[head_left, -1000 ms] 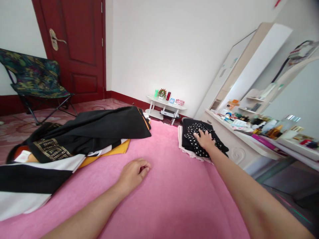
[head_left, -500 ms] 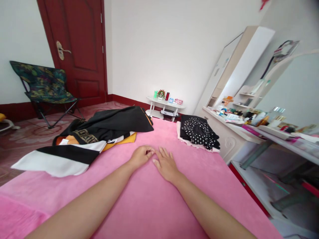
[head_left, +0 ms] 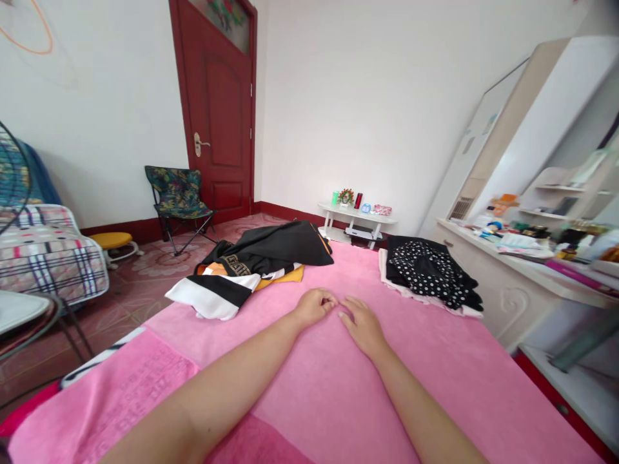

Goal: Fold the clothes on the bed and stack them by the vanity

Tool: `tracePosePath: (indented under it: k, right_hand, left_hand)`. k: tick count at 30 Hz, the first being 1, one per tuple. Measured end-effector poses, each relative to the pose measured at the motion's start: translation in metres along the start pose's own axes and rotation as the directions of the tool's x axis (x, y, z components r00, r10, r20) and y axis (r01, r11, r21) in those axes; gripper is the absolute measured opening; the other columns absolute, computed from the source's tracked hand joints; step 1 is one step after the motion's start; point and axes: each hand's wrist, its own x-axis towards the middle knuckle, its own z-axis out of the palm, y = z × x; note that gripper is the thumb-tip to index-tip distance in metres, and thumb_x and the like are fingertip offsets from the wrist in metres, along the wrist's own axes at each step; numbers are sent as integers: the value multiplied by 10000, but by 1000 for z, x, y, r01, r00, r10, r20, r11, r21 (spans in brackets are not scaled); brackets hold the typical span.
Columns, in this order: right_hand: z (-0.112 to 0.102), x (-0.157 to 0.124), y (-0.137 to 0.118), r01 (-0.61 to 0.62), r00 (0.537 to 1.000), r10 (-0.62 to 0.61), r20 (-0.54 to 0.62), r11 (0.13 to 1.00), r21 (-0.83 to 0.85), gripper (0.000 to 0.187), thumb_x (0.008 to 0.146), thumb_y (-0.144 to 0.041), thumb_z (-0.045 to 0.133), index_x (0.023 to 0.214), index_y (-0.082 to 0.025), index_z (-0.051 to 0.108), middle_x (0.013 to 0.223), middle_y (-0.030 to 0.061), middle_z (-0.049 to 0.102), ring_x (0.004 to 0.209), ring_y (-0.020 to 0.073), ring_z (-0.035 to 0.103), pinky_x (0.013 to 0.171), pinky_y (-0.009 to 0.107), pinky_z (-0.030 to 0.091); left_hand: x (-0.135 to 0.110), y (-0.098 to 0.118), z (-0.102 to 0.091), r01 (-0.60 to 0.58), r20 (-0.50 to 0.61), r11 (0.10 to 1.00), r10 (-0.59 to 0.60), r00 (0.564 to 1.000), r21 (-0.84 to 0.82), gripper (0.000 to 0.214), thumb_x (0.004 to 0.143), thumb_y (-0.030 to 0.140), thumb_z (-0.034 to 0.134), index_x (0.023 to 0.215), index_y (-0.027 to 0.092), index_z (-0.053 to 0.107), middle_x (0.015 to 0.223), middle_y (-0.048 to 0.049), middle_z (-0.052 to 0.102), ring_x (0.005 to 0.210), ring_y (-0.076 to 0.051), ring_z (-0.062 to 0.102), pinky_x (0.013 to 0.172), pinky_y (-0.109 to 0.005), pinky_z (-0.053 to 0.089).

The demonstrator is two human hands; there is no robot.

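Clothes [head_left: 285, 245] lie heaped at the far left of the pink blanket [head_left: 445, 367], black over white and yellow, well apart from both hands; on the right, the smaller folded stack [head_left: 425, 267], a dotted black piece above pale pink, sits near the dressing table [head_left: 507, 316]. A second ago the right hand [head_left: 360, 322] was on that stack; now it is over the blanket just beside the left hand [head_left: 316, 306], fingers slightly spread, apparently holding nothing. The left fingers curl inward; I cannot tell whether they pinch anything. Handling of the stack looks finished for now, I judge, with the heap untouched
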Motion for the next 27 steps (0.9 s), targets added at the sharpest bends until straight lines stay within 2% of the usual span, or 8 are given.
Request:
tracePosePath:
  k: [9, 18, 21, 23, 24, 25, 26, 27]
  right_hand:
    - [1, 0, 1, 2, 1000, -1, -12, 1000, 25, 372, 868, -298, 472, 1190, -175, 612, 1288, 95, 564, 1209, 221, 482, 1049, 385, 336]
    - [1, -1, 6, 8, 999, -4, -41, 995, 104, 345, 860, -278, 475, 1149, -175, 633, 1269, 86, 581, 1193, 210, 499, 1046, 376, 348]
    - [2, -1, 8, 8, 999, -2, -40, 990, 143, 330, 847, -261, 484, 1121, -172, 645, 1255, 91, 591, 1179, 207, 512, 1040, 375, 358]
    - [2, -1, 10, 3, 999, 3, -39, 988, 154, 322, 837, -255, 492, 1103, -170, 652, 1250, 95, 593, 1178, 209, 512, 1041, 379, 357]
    - [3, 0, 10, -1, 999, 7, -40, 988, 154, 318, 833, -253, 494, 1096, -172, 654, 1249, 94, 593, 1179, 209, 512, 1041, 382, 356]
    - [4, 0, 11, -3, 999, 9, -39, 988, 152, 315, 831, -252, 495, 1091, -176, 655, 1250, 90, 593, 1179, 209, 511, 1041, 385, 355]
    - [4, 1, 10, -4, 999, 10, -38, 989, 146, 311, 830, -250, 493, 1086, -182, 655, 1250, 85, 594, 1178, 209, 512, 1040, 387, 355]
    - [4, 1, 10, -5, 999, 10, -37, 991, 137, 309, 829, -246, 490, 1085, -187, 653, 1247, 81, 596, 1176, 208, 514, 1038, 388, 355]
  left_hand:
    - [4, -8, 2, 6, 26, 999, -5, 1000, -52, 200, 818, 159, 527, 897, 141, 710, 906, -41, 700, 828, -150, 623, 792, -243, 471]
    - [-5, 3, -1, -7, 65, 1000, 7, 998, -2, 207, 770, 115, 552, 888, 139, 720, 929, -66, 682, 860, -170, 614, 813, -270, 470]
    - [-6, 8, -34, -54, 281, 999, 50, 958, 7, 207, 697, 124, 646, 875, 183, 735, 896, -20, 698, 843, -157, 630, 791, -226, 478]
    - [-1, 10, -76, -37, 422, 995, -4, 907, 89, 191, 712, 160, 638, 870, 201, 737, 847, -4, 705, 807, -158, 636, 770, -225, 485]
    - [2, 8, -103, -15, 409, 989, -48, 911, 149, 187, 727, 180, 620, 874, 201, 735, 840, -9, 705, 815, -172, 633, 783, -244, 486]
    - [5, 6, -131, 8, 326, 977, -79, 942, 214, 208, 741, 195, 606, 911, 199, 727, 914, -26, 697, 906, -196, 614, 858, -274, 462]
    - [6, 1, -161, 59, 159, 927, -126, 979, 371, 227, 742, 209, 605, 937, 218, 720, 997, -28, 682, 990, -209, 587, 922, -288, 430]
    - [7, -6, -190, 146, -23, 842, -157, 987, 520, 254, 747, 218, 601, 977, 221, 708, 1081, -45, 655, 1068, -231, 551, 971, -314, 395]
